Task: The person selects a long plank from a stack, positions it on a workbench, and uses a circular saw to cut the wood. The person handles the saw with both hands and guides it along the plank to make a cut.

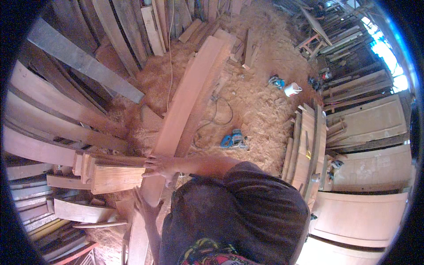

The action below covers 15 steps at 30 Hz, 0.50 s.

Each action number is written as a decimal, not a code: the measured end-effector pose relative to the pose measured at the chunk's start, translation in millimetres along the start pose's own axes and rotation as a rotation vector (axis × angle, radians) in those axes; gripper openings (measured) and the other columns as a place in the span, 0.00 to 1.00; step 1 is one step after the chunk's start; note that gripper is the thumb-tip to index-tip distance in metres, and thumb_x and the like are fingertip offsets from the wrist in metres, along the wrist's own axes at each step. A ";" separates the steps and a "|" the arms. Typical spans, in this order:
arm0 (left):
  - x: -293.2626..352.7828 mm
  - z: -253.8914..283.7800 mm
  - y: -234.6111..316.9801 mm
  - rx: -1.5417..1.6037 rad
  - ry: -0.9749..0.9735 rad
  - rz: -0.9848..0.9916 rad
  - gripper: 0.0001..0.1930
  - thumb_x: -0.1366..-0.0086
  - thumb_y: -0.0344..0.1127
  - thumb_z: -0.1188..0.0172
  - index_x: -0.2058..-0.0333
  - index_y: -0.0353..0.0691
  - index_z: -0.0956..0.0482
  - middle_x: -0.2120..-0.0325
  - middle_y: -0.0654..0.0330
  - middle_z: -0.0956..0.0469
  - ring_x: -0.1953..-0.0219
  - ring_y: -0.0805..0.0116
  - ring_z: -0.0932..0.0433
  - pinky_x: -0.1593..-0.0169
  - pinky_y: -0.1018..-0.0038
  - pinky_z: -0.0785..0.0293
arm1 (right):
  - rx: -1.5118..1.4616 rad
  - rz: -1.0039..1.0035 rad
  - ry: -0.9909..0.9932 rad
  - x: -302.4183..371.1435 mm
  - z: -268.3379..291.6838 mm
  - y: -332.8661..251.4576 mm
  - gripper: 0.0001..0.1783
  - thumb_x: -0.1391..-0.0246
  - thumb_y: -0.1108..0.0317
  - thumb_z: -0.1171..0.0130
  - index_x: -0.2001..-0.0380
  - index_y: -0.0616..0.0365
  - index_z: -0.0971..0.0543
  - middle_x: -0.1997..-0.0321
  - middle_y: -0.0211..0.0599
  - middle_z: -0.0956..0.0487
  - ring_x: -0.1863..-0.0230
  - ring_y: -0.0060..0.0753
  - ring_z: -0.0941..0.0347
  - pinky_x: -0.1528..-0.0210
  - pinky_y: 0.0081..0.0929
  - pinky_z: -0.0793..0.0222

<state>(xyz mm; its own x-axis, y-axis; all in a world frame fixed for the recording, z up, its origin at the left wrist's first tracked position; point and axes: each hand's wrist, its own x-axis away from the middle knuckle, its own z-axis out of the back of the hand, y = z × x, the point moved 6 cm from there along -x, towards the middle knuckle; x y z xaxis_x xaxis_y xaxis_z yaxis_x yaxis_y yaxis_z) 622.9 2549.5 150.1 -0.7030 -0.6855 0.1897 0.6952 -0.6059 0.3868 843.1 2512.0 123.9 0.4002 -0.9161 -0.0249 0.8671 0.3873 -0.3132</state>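
A long, slightly curved wooden plank [183, 99] runs from the sawdust heap at the top down to my body. My right hand [160, 167] reaches across from the right and lies flat on the plank's near part, fingers spread over its face. My left hand [142, 204] comes up from the lower edge and presses against the plank's left edge just below the right hand, fingers open along the wood. My dark shirt [238, 212] hides the plank's lowest end on the right.
A blue power tool [233, 140] with its cable lies on the sawdust floor [260, 110] right of the plank. A white bucket [292, 89] stands farther back. Curved boards [53, 115] are stacked at left, a board pile [309, 145] and door panels [366, 119] at right.
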 end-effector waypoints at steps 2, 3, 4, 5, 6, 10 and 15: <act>-30.9 -19.8 39.3 -0.003 0.066 -0.147 0.72 0.58 0.67 0.22 0.22 0.44 0.55 0.24 0.49 0.48 0.23 0.44 0.50 0.27 0.39 0.51 | 0.098 -0.025 0.130 13.9 -35.6 16.7 0.72 0.73 0.32 0.20 0.23 0.34 0.42 0.23 0.51 0.39 0.21 0.59 0.48 0.20 0.62 0.59; -39.1 -23.3 47.1 -0.026 0.081 -0.171 0.71 0.57 0.69 0.23 0.23 0.43 0.53 0.25 0.47 0.44 0.24 0.43 0.47 0.28 0.40 0.49 | 0.131 -0.009 0.208 9.4 -31.2 9.0 0.72 0.73 0.33 0.20 0.23 0.34 0.42 0.23 0.51 0.39 0.21 0.59 0.47 0.19 0.61 0.59; -41.5 -27.6 46.7 -0.048 0.088 -0.136 0.70 0.57 0.69 0.24 0.23 0.42 0.52 0.27 0.47 0.41 0.26 0.43 0.44 0.29 0.41 0.48 | 0.069 -0.037 0.117 10.0 -36.3 5.2 0.71 0.73 0.34 0.20 0.23 0.35 0.41 0.23 0.51 0.38 0.21 0.59 0.47 0.19 0.60 0.58; -39.3 -24.3 29.8 -0.093 0.111 -0.068 0.69 0.57 0.70 0.25 0.23 0.42 0.51 0.29 0.46 0.39 0.28 0.43 0.41 0.29 0.41 0.47 | 0.003 -0.024 0.038 -1.5 1.4 -5.9 0.70 0.73 0.35 0.20 0.23 0.35 0.40 0.24 0.51 0.38 0.22 0.58 0.46 0.19 0.60 0.58; -40.1 -23.5 24.8 -0.114 0.131 -0.016 0.68 0.56 0.70 0.25 0.24 0.41 0.49 0.30 0.46 0.36 0.29 0.43 0.38 0.30 0.42 0.46 | -0.044 -0.027 -0.061 -4.7 25.0 -6.5 0.69 0.73 0.36 0.19 0.24 0.36 0.39 0.24 0.51 0.37 0.22 0.58 0.46 0.19 0.59 0.58; -38.1 -10.6 43.7 -0.086 0.200 -0.041 0.64 0.56 0.69 0.25 0.26 0.40 0.43 0.35 0.46 0.30 0.36 0.43 0.32 0.32 0.44 0.44 | -0.030 -0.040 -0.011 1.0 25.0 -9.7 0.67 0.72 0.38 0.20 0.25 0.42 0.37 0.27 0.51 0.35 0.24 0.57 0.43 0.20 0.59 0.55; -38.3 -11.1 51.4 -0.064 0.187 -0.036 0.64 0.56 0.69 0.25 0.26 0.40 0.41 0.36 0.46 0.29 0.36 0.44 0.31 0.32 0.45 0.44 | -0.114 -0.027 -0.021 5.6 29.9 -8.2 0.66 0.73 0.41 0.21 0.27 0.46 0.35 0.28 0.53 0.34 0.24 0.59 0.43 0.21 0.60 0.55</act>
<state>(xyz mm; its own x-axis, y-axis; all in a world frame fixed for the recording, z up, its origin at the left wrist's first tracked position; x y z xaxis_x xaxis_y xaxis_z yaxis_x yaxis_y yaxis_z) 687.2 2540.1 152.7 -0.6912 -0.7226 0.0034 0.6826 -0.6514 0.3314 847.1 2506.8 154.7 0.3847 -0.9230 0.0047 0.8385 0.3473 -0.4199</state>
